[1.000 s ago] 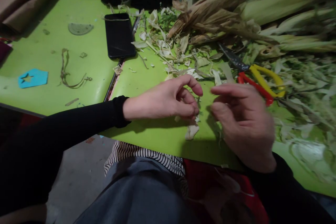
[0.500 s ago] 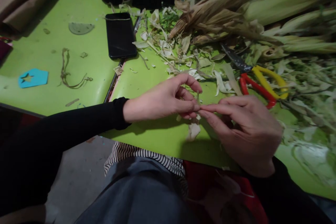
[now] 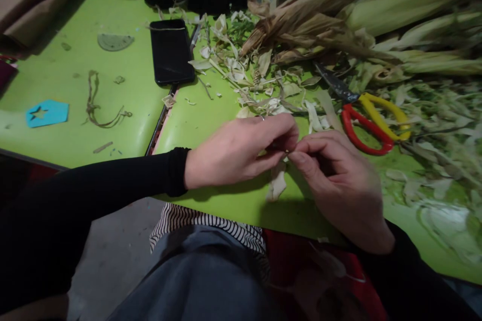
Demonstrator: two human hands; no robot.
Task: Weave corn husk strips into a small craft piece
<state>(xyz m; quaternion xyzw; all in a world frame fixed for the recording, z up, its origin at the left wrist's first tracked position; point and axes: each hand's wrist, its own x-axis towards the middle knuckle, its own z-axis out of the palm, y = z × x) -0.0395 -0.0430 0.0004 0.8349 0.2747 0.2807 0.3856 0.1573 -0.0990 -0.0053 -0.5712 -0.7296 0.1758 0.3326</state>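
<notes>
My left hand (image 3: 241, 153) and my right hand (image 3: 341, 180) meet fingertip to fingertip just above the near edge of the green table (image 3: 211, 125). Both are closed in a pinch around a small piece of dried husk that is mostly hidden between the fingers. A pale husk scrap (image 3: 276, 186) lies on the table directly under the hands. Scissors with one red and one yellow handle (image 3: 367, 120) lie just beyond my right hand.
A black phone (image 3: 171, 51) lies at the back centre. Corn cobs in husks (image 3: 376, 15) are piled at the back right, with cut husk scraps (image 3: 256, 80) strewn in front. A blue card with a star cutout (image 3: 47, 112) and a twisted cord (image 3: 98, 105) lie left.
My two hands were apart a second ago. They have come together, and both now pinch shut at the same spot over the husk scrap.
</notes>
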